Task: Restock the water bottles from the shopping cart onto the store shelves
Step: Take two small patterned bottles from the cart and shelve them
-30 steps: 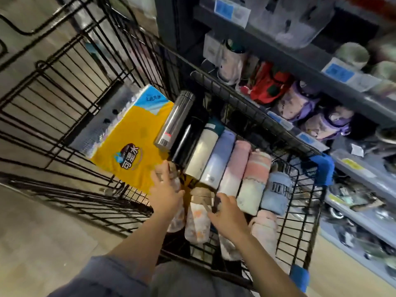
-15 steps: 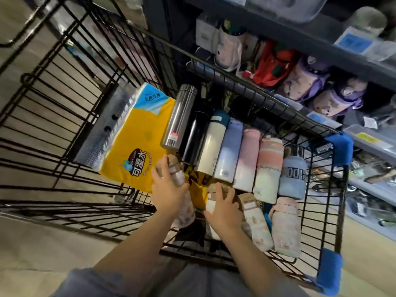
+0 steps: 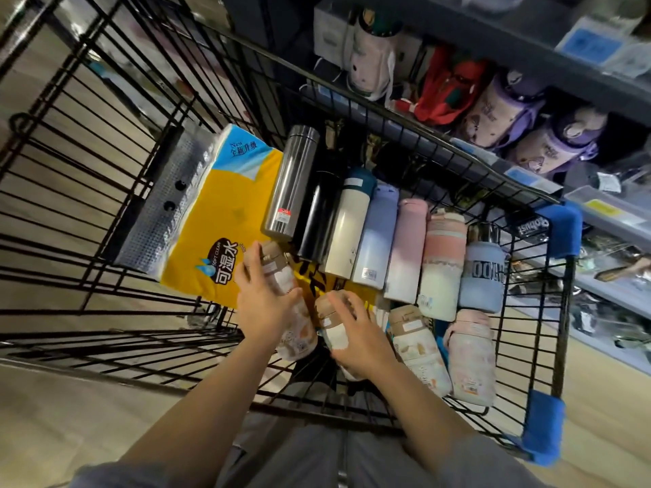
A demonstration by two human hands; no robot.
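Beige-capped bottles (image 3: pixel 294 311) lying flat, caps pointing away

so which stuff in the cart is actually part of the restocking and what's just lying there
Part of the job:
- beige-capped patterned bottle gripped by the left hand
- beige-capped white bottle under the right hand
- row of flasks, from silver steel flask to pale blue bottle
- black wire cart
- store shelf

Just lying about:
- yellow tissue pack
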